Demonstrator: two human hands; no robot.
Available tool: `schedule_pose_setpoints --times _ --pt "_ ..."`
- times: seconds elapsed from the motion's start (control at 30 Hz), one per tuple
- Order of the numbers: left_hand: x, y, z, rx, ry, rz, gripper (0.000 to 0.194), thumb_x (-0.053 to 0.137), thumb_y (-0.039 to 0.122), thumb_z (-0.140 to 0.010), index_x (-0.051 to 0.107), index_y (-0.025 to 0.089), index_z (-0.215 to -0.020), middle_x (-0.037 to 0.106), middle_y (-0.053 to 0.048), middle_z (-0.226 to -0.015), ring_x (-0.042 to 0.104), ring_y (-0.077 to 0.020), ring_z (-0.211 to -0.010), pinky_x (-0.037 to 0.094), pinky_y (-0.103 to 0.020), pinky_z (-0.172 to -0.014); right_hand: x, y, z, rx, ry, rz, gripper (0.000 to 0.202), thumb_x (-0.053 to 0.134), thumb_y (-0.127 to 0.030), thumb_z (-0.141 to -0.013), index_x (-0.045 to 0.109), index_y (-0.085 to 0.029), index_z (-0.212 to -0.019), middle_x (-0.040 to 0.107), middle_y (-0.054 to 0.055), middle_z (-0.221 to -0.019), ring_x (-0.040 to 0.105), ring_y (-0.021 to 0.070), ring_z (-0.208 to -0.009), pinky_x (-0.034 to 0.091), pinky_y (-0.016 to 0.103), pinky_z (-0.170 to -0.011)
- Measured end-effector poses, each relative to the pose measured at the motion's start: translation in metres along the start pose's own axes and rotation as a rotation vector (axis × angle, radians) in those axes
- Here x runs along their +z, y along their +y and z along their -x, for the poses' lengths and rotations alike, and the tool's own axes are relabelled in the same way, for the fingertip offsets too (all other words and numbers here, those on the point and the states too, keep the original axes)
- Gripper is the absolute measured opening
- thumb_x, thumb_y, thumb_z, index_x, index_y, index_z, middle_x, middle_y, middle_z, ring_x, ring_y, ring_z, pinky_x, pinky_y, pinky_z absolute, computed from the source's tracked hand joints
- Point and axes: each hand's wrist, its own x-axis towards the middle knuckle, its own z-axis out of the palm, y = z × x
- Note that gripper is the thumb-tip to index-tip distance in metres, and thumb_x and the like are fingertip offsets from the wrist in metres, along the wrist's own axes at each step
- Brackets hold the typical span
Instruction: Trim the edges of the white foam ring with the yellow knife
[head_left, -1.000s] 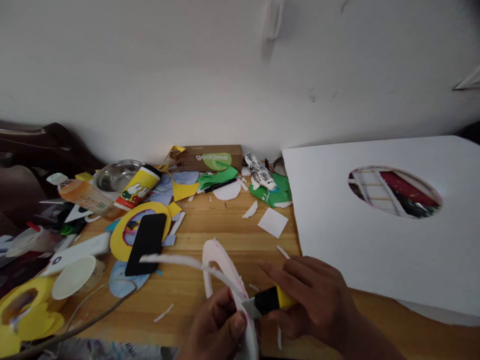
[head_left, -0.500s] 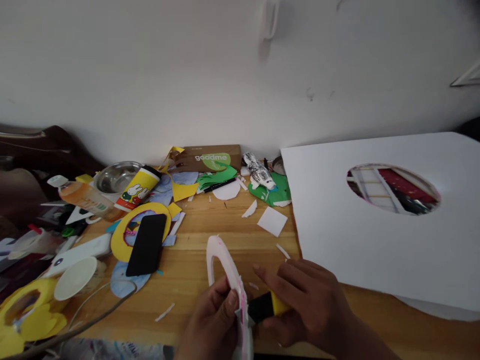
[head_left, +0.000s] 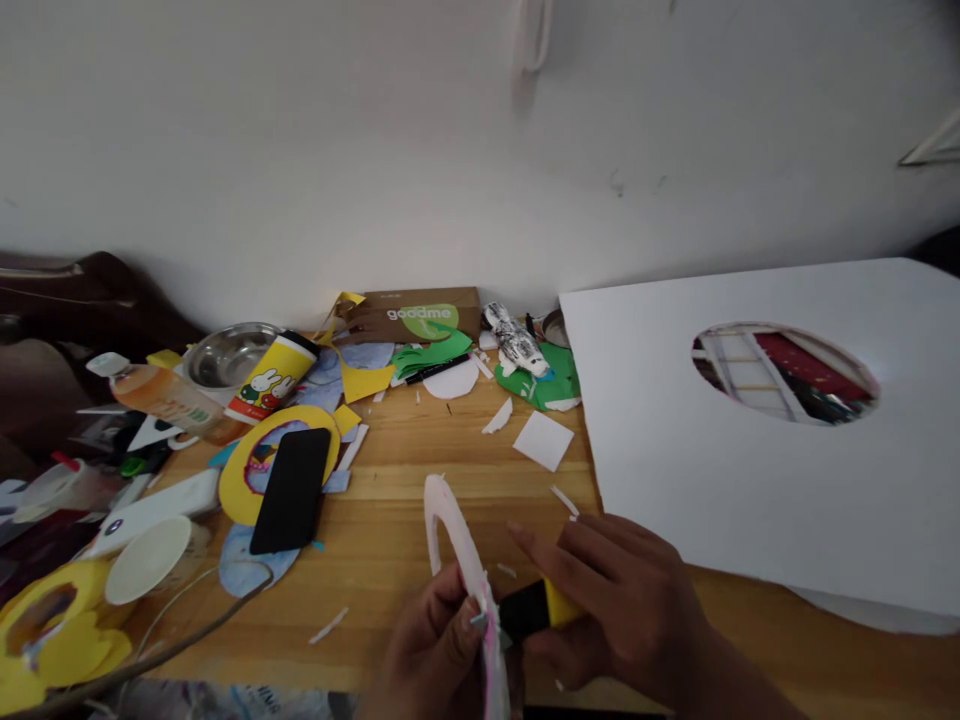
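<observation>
My left hand [head_left: 439, 640] grips a whitish foam-board ring [head_left: 459, 535], its fingers and thumb closed on the near part. A pink line runs along the ring's outer edge, which looks rough close to my thumb. In my right hand [head_left: 626, 610] is a yellow and black utility knife [head_left: 527, 611], pointing left with its tip against that edge. The blade shows only as a small greyish bit by the ring. My right index finger is stretched out above the knife. The ring's lower end runs out of the picture at the bottom.
A big white board [head_left: 645, 480] with an oval hole covers the right side. Toward the left lie a black phone [head_left: 292, 490], a yellow ring [head_left: 236, 475], a paper cup [head_left: 154, 560] and a bottle [head_left: 169, 395]. A cable [head_left: 187, 630] crosses the front left; white scraps [head_left: 544, 441] lie about.
The ring has turned slightly and shifted a little right in my left hand, now looking narrower. The knife stays at its edge, almost in place.
</observation>
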Motion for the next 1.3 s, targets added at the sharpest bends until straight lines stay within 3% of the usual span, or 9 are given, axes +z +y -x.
schedule_pose_setpoints --times 0.13,0.3,0.47,0.7,0.97,1.07,1.17,1.3 --pt "0.006 0.001 0.0 0.016 -0.015 -0.004 0.026 0.077 0.04 -0.085 0.063 0.019 -0.088 0.057 0.005 -0.062 0.054 -0.007 -0.05 0.044 -0.018 -0.05 0.001 0.005 0.003 0.01 0.014 0.048 0.057 0.039 -0.063 -0.101 0.067 -0.016 -0.115 0.06 0.0 -0.068 0.057 0.0162 -0.06 0.038 0.031 -0.056" --pt "0.007 -0.002 -0.003 0.008 -0.109 -0.039 0.03 0.075 0.046 -0.085 0.066 0.02 -0.097 0.055 0.004 -0.063 0.051 -0.0065 -0.05 0.035 -0.017 -0.046 0.001 0.003 0.001 -0.001 0.026 -0.002 0.058 0.039 -0.064 -0.101 0.066 -0.016 -0.117 0.061 0.0 -0.07 0.057 0.0158 -0.062 0.039 0.03 -0.058" --pt "0.008 -0.002 -0.001 0.028 -0.083 -0.06 0.024 0.071 0.043 -0.089 0.068 0.02 -0.093 0.053 0.004 -0.061 0.049 -0.0059 -0.051 0.037 -0.017 -0.052 0.0 0.005 0.0 0.003 0.023 0.039 0.057 0.041 -0.062 -0.101 0.068 -0.014 -0.115 0.06 0.001 -0.068 0.058 0.0164 -0.061 0.04 0.031 -0.057" --pt "0.009 0.002 0.006 -0.04 -0.022 -0.142 0.033 0.077 0.05 -0.082 0.069 0.02 -0.092 0.052 0.004 -0.063 0.045 -0.0056 -0.052 0.037 -0.019 -0.054 0.0 0.007 -0.002 0.009 0.021 0.008 0.057 0.041 -0.064 -0.1 0.066 -0.016 -0.118 0.06 0.0 -0.069 0.058 0.0155 -0.06 0.04 0.03 -0.056" --pt "0.009 -0.003 0.005 -0.055 -0.076 -0.21 0.034 0.077 0.05 -0.082 0.072 0.018 -0.092 0.056 0.001 -0.068 0.046 -0.0066 -0.057 0.035 -0.019 -0.059 -0.005 0.017 0.002 0.006 0.094 0.044 0.051 0.046 -0.057 -0.101 0.06 -0.015 -0.126 0.06 0.001 -0.07 0.055 0.0151 -0.058 0.041 0.028 -0.054" --pt "0.005 0.0 0.003 -0.023 -0.053 -0.226 0.035 0.077 0.048 -0.082 0.072 0.019 -0.102 0.061 -0.002 -0.077 0.053 -0.0106 -0.067 0.039 -0.021 -0.063 -0.007 0.017 0.007 0.057 0.118 -0.044 0.048 0.043 -0.054 -0.102 0.059 -0.016 -0.127 0.062 0.002 -0.071 0.055 0.0144 -0.057 0.043 0.027 -0.053" --pt "0.002 0.007 0.003 0.009 0.046 -0.319 0.042 0.075 0.051 -0.083 0.071 0.021 -0.113 0.065 -0.005 -0.088 0.056 -0.0148 -0.077 0.042 -0.024 -0.07 0.0 0.011 0.015 0.151 0.076 -0.216 0.05 0.038 -0.059 -0.103 0.059 -0.021 -0.128 0.067 0.003 -0.077 0.062 0.0151 -0.061 0.048 0.026 -0.054" --pt "0.002 0.009 0.007 0.118 0.174 -0.623 0.041 0.071 0.049 -0.086 0.071 0.025 -0.12 0.069 -0.006 -0.097 0.059 -0.0205 -0.087 0.046 -0.029 -0.081 0.021 -0.015 0.017 0.434 0.006 -0.563 0.051 0.052 -0.07 -0.092 0.064 -0.025 -0.113 0.072 0.002 -0.086 0.069 0.0157 -0.069 0.055 0.023 -0.06"
